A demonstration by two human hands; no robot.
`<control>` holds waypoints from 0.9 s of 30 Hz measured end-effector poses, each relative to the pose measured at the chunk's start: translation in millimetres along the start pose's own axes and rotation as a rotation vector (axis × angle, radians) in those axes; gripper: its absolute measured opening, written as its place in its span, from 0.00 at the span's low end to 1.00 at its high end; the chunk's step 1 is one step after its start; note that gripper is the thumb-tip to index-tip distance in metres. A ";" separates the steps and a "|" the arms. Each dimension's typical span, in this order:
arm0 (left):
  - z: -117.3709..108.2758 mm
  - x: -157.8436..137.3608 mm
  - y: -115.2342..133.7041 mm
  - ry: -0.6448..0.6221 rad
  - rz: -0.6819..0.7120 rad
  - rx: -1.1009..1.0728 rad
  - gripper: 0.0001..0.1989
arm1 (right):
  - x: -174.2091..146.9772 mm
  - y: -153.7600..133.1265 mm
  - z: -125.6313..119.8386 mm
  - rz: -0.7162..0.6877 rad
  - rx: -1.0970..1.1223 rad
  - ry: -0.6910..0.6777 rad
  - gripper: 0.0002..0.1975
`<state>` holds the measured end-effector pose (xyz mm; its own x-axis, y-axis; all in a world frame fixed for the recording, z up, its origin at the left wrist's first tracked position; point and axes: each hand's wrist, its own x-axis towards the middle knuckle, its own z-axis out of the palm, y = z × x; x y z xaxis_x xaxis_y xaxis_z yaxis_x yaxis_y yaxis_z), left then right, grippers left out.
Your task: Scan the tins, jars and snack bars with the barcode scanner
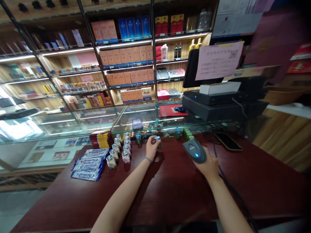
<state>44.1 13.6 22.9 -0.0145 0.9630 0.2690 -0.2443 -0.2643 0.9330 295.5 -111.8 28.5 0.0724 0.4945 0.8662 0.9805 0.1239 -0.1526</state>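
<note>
- At the far left of the dark red counter [170,194] we see flat blue packets [88,165] stacked in a fan, with a pile of red and yellow packs [100,138] behind them.
- Just to their right stand two rows of small glass jars [119,149], upright and close together.
- Our left hand [152,147] reaches forward past the jars; its fingers are closed around a small box [157,141], held just above the counter's far edge, near the glass display case [97,121].
- More small boxes, blue and green, sit in a line along that edge, on either side of the held one.
- Our right hand [208,165] grips a grey barcode scanner [195,150], fingers wrapped underneath its handle; a blue light glows on its top and its head points towards the small box.
- We judge the step in hand to be scanning: the box's code has to face the scanner head, so the next move calls for turning the box and aiming the scanner at it.
- Farther right a dark phone [228,141] lies flat on the counter, and behind it stands the till [213,103] with its screen.
</note>
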 end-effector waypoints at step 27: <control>143.7 35.5 -77.1 0.096 0.114 0.318 0.13 | -0.1 18.3 -11.3 0.283 0.037 -0.003 0.19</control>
<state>201.7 60.6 -5.1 -0.1193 0.9230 0.3659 0.0777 -0.3587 0.9302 315.6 -119.3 31.0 0.3419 0.5161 0.7853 0.9140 0.0114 -0.4055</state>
